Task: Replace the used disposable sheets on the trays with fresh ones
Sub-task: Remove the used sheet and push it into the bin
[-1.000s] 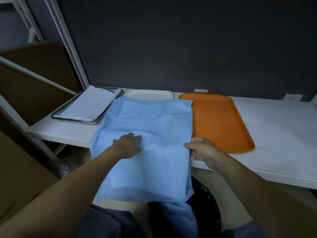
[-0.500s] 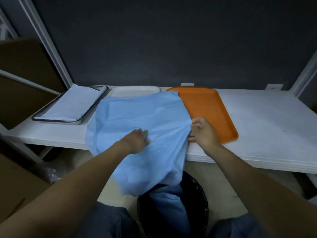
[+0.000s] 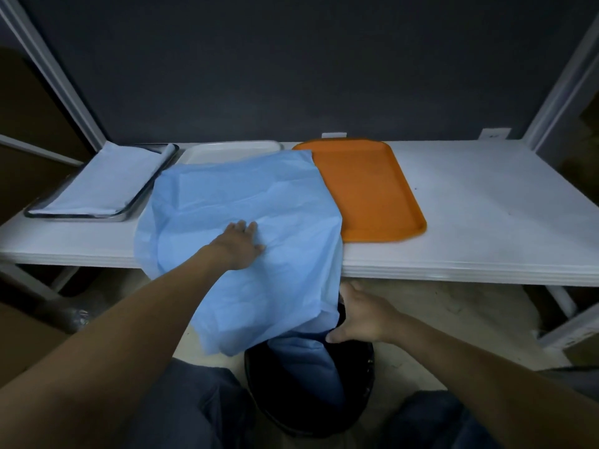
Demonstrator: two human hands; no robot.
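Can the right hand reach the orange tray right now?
Probably yes: the right hand is down by the black bin at the edge of the blue sheet, but the orange tray lies bare on the table just above it.

Dim, flat light, no glare; soft focus throughout, wide-angle bowing at frame edges, corners darkest.

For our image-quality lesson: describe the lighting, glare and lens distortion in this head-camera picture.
Head view: dim, even light, no glare; the blue sheet and orange tray read clearly on the white shelf; the black bin below is nearly lost in shadow; the wide-angle lens splays the frame post outward toward the corner.
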